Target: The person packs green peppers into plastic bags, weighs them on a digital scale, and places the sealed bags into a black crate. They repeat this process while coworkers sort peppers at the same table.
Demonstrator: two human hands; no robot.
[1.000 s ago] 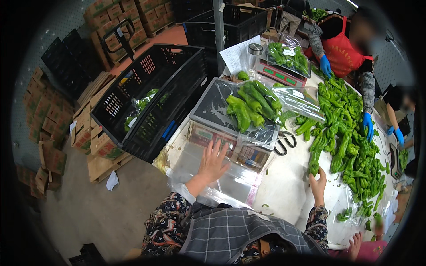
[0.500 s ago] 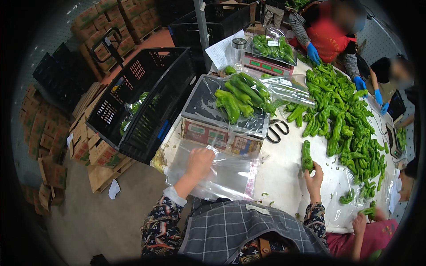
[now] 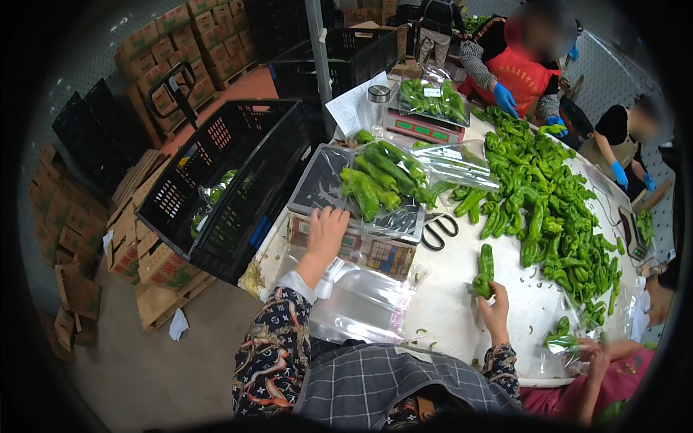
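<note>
My right hand (image 3: 494,307) is closed on the lower end of a long green pepper (image 3: 486,263), held upright above the white table. At the front edge of the weighing scale (image 3: 312,182) is my left hand (image 3: 326,234), its fingers stretched toward the platform and nothing visible in them. On the scale lies an open clear plastic bag with several green peppers (image 3: 372,189) in it. Flat clear bags (image 3: 361,296) lie on the table below the scale, close to my left wrist.
A large heap of green peppers (image 3: 548,209) covers the table's right side. Black-handled scissors (image 3: 439,232) lie beside the scale. Left stands a black crate (image 3: 231,195) with bagged peppers. Another scale (image 3: 422,128) holds packed peppers. Co-workers stand across the table and at my right.
My left hand has left the flat bags and moved up to the scale's front edge. My right hand still holds the pepper, nearly in the same spot. The view has shifted slightly.
</note>
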